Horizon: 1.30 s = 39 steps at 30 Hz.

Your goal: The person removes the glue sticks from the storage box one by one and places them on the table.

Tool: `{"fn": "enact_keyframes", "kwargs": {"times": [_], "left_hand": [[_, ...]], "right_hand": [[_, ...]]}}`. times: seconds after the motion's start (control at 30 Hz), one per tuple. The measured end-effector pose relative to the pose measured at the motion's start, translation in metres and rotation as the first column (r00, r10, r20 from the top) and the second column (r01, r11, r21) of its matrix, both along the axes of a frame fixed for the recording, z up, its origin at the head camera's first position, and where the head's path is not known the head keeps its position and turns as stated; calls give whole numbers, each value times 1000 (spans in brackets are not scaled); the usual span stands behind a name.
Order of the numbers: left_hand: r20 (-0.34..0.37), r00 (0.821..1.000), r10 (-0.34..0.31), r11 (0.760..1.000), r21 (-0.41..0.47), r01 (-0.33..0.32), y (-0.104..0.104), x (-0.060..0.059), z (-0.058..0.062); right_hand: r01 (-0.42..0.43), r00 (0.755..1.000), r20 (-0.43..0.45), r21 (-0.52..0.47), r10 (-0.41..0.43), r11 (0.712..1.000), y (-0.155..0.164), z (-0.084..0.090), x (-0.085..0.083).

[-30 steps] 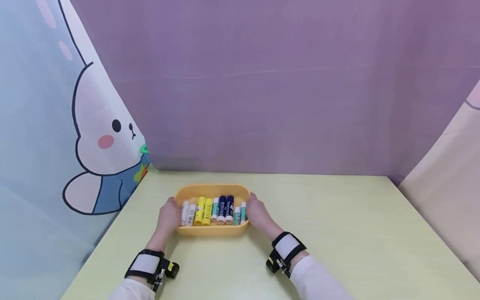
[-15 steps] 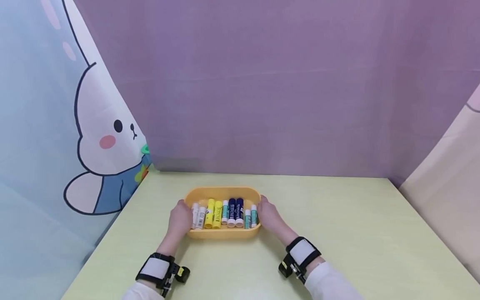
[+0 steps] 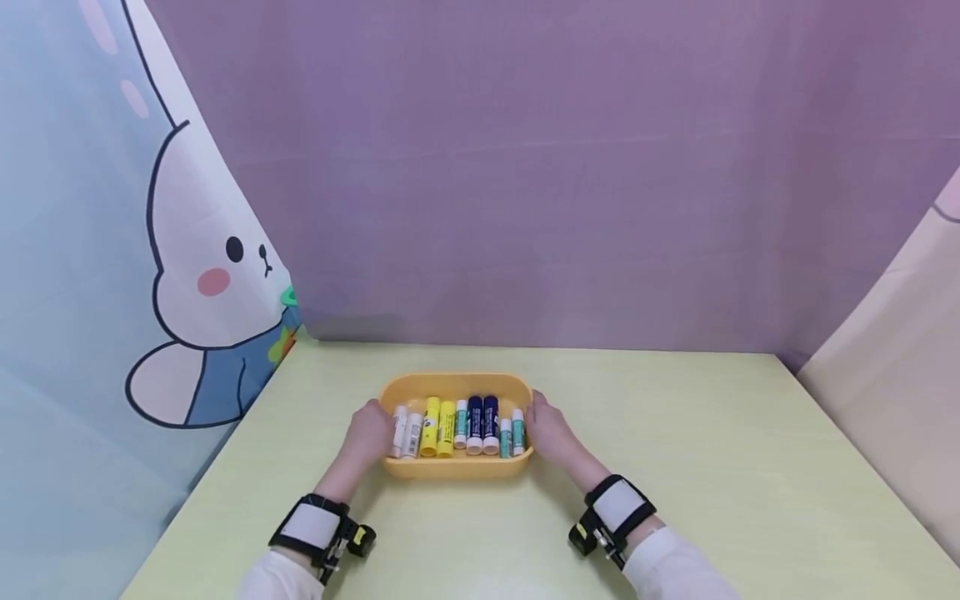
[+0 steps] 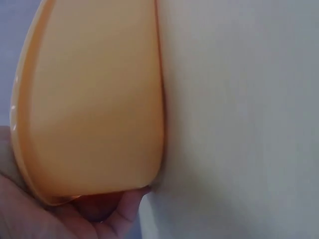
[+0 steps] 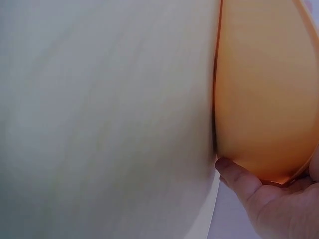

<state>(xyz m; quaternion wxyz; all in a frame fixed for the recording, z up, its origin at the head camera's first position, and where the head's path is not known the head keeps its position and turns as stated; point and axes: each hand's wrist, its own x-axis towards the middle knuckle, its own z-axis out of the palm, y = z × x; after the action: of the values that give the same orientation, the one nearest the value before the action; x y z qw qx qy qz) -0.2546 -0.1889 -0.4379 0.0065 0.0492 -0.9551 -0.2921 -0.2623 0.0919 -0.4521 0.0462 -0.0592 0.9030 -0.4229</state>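
A shallow orange-yellow plastic tray [image 3: 459, 470] is on the table, held at its two ends. My left hand [image 3: 371, 431] grips its left end. In the left wrist view, those fingers [image 4: 124, 211] bend under the rim and along the wall. The tray's right end is in the grip of my right hand [image 3: 553, 429], whose finger [image 5: 241, 181] presses the wall low down in the right wrist view. Glue sticks lie side by side inside: white ones [image 3: 412, 436], yellow ones [image 3: 430, 427], dark blue ones [image 3: 475, 423] and teal-and-white ones [image 3: 518, 432].
The pale green table [image 3: 705, 467] spreads around the tray. A purple cloth [image 3: 525, 183] hangs behind its far edge. On the left is a light blue curtain [image 3: 60, 333] with a printed cartoon rabbit, and on the right a pale curtain [image 3: 900, 375].
The tray has slid to the right with both hands on its ends, faster at first and slightly over the last half second. The glue sticks keep their order inside.
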Motion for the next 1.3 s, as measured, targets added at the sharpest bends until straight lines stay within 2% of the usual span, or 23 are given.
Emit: {"fn": "enact_keyframes", "kwargs": {"times": [0.1, 0.2, 0.33, 0.43, 0.53, 0.6, 0.7, 0.83, 1.1, 1.2, 1.3], "left_hand": [[75, 997, -27, 999, -20, 29, -5, -7, 5], [182, 982, -56, 998, -7, 58, -13, -16, 11], [313, 942, -120, 992, 10, 122, -21, -31, 23], [396, 904, -163, 986, 27, 166, -25, -41, 34], [456, 869, -192, 980, 33, 199, -25, -50, 45], [478, 856, -198, 978, 37, 205, -24, -54, 49], [496, 848, -186, 979, 21, 202, -21, -60, 52], [528, 834, -157, 980, -21, 198, -18, -67, 48], [628, 773, -88, 989, -36, 142, -12, -79, 49], [624, 777, -81, 988, -52, 145, -11, -79, 49], [593, 801, -85, 986, -66, 154, -10, -75, 48]], "right_hand": [[1, 1000, -7, 2, -1, 1000, 0, 0, 0], [5, 1000, 0, 2, -5, 1000, -1, 0, 0], [20, 1000, 4, 7, -20, 1000, -3, 0, 0], [36, 999, 5, 17, -36, 999, -4, 0, 1], [59, 998, 9, 17, -59, 998, -5, -1, 1], [65, 998, 4, 20, -65, 998, -5, -2, 0], [71, 998, -4, 20, -70, 997, -6, -2, 1], [67, 998, 11, 17, -67, 998, -6, -1, 3], [80, 997, 11, 47, -81, 996, -7, 0, 2], [76, 997, 3, 47, -76, 996, -6, -1, 2], [59, 998, 4, 24, -59, 998, -2, 0, 1]]}}
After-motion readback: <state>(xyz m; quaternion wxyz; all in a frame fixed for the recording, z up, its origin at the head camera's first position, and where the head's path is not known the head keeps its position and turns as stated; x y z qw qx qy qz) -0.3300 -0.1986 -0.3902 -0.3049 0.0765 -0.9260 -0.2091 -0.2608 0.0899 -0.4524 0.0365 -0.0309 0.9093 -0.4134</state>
